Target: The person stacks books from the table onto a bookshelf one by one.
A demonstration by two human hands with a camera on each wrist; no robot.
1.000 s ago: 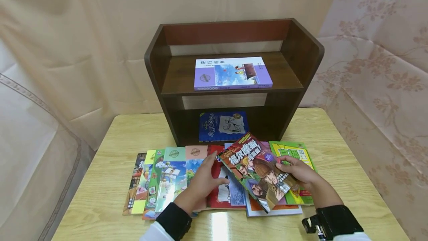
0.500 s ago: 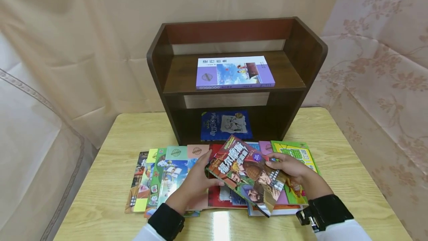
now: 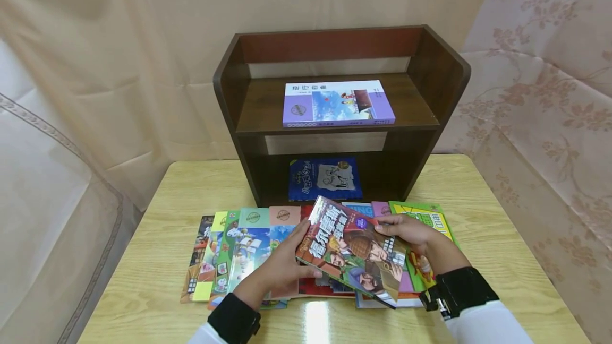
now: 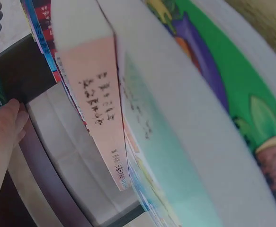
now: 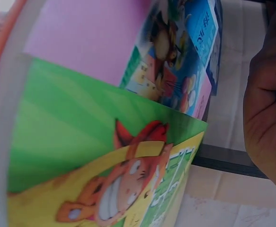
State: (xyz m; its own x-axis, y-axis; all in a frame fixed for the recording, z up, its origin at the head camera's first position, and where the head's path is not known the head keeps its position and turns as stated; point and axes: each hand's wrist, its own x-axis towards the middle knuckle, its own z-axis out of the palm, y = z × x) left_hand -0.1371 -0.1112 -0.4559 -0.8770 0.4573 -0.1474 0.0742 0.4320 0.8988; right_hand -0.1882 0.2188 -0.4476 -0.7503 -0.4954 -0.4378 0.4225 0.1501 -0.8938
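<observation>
Both hands hold a comic-style book [image 3: 354, 254] with a brown and red cover, tilted above a row of books. My left hand [image 3: 282, 264] grips its left edge, thumb near the lower side and fingers behind. At the upper right edge, my right hand [image 3: 416, 238] pinches it with the thumb on the cover. Beneath lie overlapping books, among them a red one [image 3: 306, 286], a green and yellow one [image 3: 425, 216] and a pink-topped one [image 3: 284, 215]. In the left wrist view my left hand [image 4: 3, 142] shows at the left; the right wrist view shows my right hand [image 5: 270, 104].
A dark wooden two-tier bookshelf [image 3: 411, 105] stands at the back of the table [image 3: 148, 259]. A purple and white book [image 3: 339, 104] lies flat on its upper shelf, a blue book [image 3: 325, 179] on the lower. More books, including a mint-topped one [image 3: 253, 217], fan out leftward.
The held book has shifted to the left and turned counterclockwise, with both hands moving along with it. The other books and the shelf stay in place; the head view has shifted slightly.
</observation>
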